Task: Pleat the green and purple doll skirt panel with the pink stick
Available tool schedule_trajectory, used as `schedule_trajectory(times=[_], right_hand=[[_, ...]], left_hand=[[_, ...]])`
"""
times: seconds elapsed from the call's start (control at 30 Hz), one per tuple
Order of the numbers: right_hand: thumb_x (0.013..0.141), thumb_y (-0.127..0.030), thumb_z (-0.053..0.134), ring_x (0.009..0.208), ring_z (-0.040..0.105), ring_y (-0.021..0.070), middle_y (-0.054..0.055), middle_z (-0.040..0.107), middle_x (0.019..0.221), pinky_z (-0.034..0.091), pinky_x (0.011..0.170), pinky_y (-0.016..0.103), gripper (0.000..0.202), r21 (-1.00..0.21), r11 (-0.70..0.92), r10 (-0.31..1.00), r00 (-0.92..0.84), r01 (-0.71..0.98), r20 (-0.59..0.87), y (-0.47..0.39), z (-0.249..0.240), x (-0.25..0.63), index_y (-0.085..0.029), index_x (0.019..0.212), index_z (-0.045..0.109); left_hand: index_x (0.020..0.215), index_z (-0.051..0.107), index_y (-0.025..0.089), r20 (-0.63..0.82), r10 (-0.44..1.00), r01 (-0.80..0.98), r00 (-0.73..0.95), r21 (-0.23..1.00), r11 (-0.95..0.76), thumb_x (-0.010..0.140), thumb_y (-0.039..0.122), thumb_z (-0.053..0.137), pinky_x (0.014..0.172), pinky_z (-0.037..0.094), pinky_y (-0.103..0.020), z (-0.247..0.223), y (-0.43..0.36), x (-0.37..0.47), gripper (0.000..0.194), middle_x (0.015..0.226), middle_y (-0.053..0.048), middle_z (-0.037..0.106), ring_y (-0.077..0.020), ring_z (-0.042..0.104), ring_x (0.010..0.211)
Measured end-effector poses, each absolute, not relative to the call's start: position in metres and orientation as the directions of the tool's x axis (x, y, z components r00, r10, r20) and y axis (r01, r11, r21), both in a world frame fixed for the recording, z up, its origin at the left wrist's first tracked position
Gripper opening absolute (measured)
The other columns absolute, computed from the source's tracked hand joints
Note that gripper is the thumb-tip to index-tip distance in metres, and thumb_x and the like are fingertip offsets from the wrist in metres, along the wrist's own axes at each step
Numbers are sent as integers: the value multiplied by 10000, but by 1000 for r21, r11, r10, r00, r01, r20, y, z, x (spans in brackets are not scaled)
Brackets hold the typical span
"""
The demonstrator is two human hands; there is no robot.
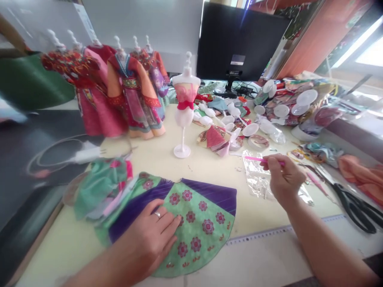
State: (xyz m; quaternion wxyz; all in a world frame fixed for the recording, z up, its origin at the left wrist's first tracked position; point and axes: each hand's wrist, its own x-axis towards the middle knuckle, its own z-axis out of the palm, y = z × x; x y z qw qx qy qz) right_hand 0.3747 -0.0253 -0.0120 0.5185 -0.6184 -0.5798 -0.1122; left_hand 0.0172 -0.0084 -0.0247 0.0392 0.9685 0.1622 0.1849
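Observation:
My left hand [155,233], a ring on one finger, lies with fingers stretched out on a doll-sized skirt piece [206,215] of green flowered and purple cloth. In my right hand [284,179] a thin pink stick [254,159] is pinched between thumb and fingers, its tip pointing left; I cannot make out its exact kind. That hand is above a clear plastic bag [254,179] with small beads or fittings. Behind the skirt stands a small white dress form [182,119] with a pale pink top and a red band. Folded green and pink cloth [101,183] lies left of the skirt.
Dressed doll forms [131,87] stand at the back left. A monitor [239,44] is behind the table. Fabric scraps [215,137] and white bases are heaped at the back right. Black-handled scissors [353,207] and a ruler [260,237] lie at the right; a white charger [86,153] at the left.

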Motion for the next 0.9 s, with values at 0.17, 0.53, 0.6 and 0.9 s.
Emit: schedule_trajectory(times=[0.17, 0.53, 0.6, 0.9], right_hand=[[870, -269, 527, 543, 590, 142, -2, 626, 584, 475, 575, 277, 179, -385, 134, 643, 215, 913, 735, -20, -23, 378, -201, 732, 619], [884, -289, 515, 547, 596, 145, 20, 656, 613, 425, 571, 257, 201, -282, -19, 631, 230, 959, 740, -17, -29, 390, -177, 764, 631], [885, -291, 513, 549, 595, 146, 25, 658, 618, 417, 567, 257, 205, -283, -29, 635, 236, 959, 736, -16, -31, 391, -172, 768, 631], [869, -305, 521, 538, 583, 142, 31, 661, 630, 407, 570, 258, 201, -361, -48, 675, 297, 931, 676, -13, -35, 393, -172, 774, 637]], left_hand=[[1117, 612, 121, 376, 325, 294, 868, 140, -946, 886, 120, 486, 925, 386, -490, -24, -9, 19, 263, 831, -49, 626, -197, 560, 763], [1101, 614, 110, 449, 321, 267, 834, 181, -947, 899, 89, 479, 914, 404, -476, -25, -5, 17, 244, 806, -44, 644, -180, 564, 742], [1092, 616, 109, 444, 333, 276, 832, 188, -942, 899, 83, 482, 921, 403, -478, -24, -6, 18, 237, 808, -43, 645, -178, 564, 749], [1096, 619, 121, 439, 351, 285, 827, 210, -935, 903, 85, 484, 933, 410, -464, -23, -6, 17, 238, 819, -42, 651, -174, 561, 764]])
